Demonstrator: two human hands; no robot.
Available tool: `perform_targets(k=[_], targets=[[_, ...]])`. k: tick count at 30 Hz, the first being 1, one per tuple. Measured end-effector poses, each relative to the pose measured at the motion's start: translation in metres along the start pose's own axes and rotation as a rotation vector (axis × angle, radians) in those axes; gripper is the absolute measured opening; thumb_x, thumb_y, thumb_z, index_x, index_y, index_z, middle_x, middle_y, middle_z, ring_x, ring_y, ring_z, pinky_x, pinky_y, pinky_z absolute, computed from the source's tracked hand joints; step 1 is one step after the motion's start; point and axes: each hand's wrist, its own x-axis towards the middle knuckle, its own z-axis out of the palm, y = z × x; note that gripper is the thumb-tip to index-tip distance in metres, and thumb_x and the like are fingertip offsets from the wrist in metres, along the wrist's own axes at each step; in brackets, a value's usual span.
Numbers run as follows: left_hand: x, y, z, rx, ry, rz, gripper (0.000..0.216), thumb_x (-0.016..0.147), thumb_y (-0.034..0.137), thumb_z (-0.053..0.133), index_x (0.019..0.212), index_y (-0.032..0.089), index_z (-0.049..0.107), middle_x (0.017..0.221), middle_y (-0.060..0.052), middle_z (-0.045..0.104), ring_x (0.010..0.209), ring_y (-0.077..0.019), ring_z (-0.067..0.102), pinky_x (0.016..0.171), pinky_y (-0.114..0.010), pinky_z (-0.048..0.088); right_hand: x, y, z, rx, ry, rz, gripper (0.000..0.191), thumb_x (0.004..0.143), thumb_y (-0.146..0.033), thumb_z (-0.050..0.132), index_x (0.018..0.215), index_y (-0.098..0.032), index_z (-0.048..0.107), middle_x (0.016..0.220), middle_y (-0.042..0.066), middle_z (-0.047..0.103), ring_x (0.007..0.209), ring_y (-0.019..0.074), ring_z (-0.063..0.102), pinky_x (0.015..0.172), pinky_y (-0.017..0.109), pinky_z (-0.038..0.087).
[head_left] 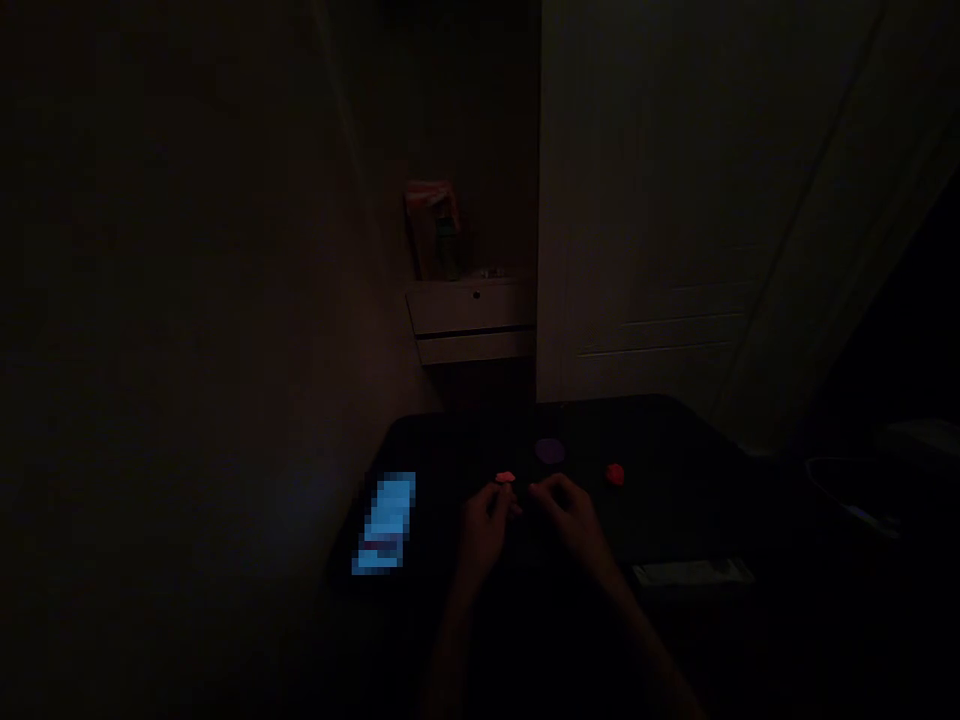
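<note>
The left hand [484, 522] pinches a flat red piece [505, 478] over the counter [442, 442]. The right hand [571, 508] is near it. A red lump [615, 475] lies right; a purple disc [550, 452] lies beyond.

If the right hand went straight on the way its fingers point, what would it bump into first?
Probably the left hand, with the pink piece at its fingertips; depth is unclear in this dim picture.

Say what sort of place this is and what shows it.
Probably a dim room in a home: a pale drawer unit, a tall panelled door or wardrobe front and a dark tabletop suggest it.
</note>
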Motion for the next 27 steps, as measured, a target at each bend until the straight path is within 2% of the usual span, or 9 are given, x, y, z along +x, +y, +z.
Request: perform_targets(k=[6,11,21,27], targets=[[0.0004,-0.0028,0.0011,-0.007,0.002,-0.008,0.046,0.091,0.059,0.054,0.082,0.017,0.070,0.072,-0.004,0.070,0.069,-0.0183,0.066,0.066,-0.027,0.046,0.0004,0.0039,-0.0005,0.032,-0.051,-0.005,0.031,0.087,-0.050,0.065,0.089,-0.020,0.072,0.090,0.006,0.075,0.087,0.0247,0.068,0.078,0.033,0.051],[0.0008,-0.0025,0.0005,-0.006,-0.009,0.007,0.045,0.092,0.057,0.053,0.087,0.016,0.071,0.073,-0.004,0.070,0.070,-0.0184,0.066,0.068,-0.027,0.048,0.0010,0.0061,-0.0015,0.007,-0.058,-0.039,0.026,0.085,-0.043,0.068,0.094,-0.021,0.077,0.099,0.008,0.077,0.096,0.0268,0.070,0.087,0.037,0.051],[0.0010,-0.0019,-0.0003,-0.001,-0.008,0.009,0.039,0.091,0.052,0.056,0.089,0.016,0.071,0.072,-0.004,0.070,0.070,-0.0188,0.065,0.068,-0.028,0.048,0.0001,0.0090,0.0006,0.078,-0.085,0.003,0.026,0.081,-0.040,0.072,0.100,-0.022,0.075,0.093,0.006,0.077,0.089,0.0252,0.072,0.080,0.035,0.054],[0.0020,-0.0084,0.0009,-0.084,0.014,0.023,0.023,0.082,0.040,0.069,0.089,0.017,0.067,0.090,-0.006,0.074,0.077,-0.0183,0.068,0.069,-0.028,0.051,0.0005,0.0094,0.0011,0.070,-0.096,-0.013,0.023,0.086,-0.040,0.067,0.100,-0.023,0.074,0.101,0.006,0.078,0.097,0.0259,0.071,0.087,0.037,0.053]])
